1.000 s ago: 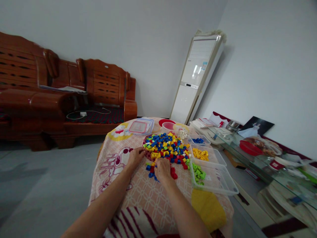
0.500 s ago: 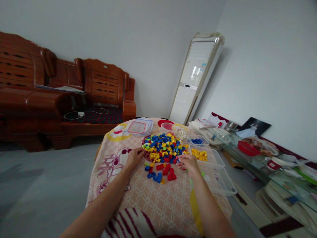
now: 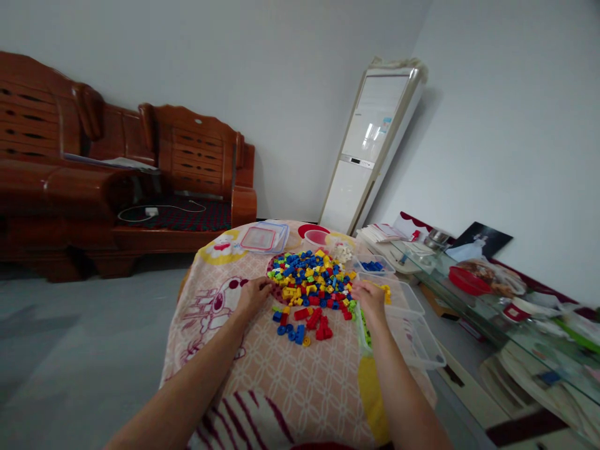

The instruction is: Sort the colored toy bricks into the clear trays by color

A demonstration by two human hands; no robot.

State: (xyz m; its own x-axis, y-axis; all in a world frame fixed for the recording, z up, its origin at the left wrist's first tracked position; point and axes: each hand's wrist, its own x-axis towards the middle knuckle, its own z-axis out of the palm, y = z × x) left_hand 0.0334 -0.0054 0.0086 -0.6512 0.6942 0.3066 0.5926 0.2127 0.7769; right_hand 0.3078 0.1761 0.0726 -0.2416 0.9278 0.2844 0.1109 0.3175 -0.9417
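A mixed pile of toy building bricks (image 3: 312, 275), in blue, yellow, red and green, lies on the table. My left hand (image 3: 254, 295) rests at the pile's left edge, its fingers curled together; what they hold, if anything, is hidden. Over on the right, my right hand (image 3: 370, 296) is above the near-right edge of the pile, beside a clear box of yellow bricks (image 3: 387, 294). Its fingers are pinched, and any piece in them is too small to name. Several red bricks (image 3: 323, 328) and blue wheel-like pieces (image 3: 291, 335) lie apart in front of the pile.
Clear boxes line the right side: one with blue bricks (image 3: 372, 266), one with green bricks (image 3: 365, 328) under my right forearm, and a larger tray (image 3: 429, 350). Stacked lids (image 3: 265, 237) and a round tub (image 3: 316, 237) stand at the back. A glass table (image 3: 469, 312) adjoins.
My right hand has moved slightly right and away from me, from the pile's edge toward the yellow-brick box, its fingers drawing together. The green-brick box now shows more. My left hand stays about in place.
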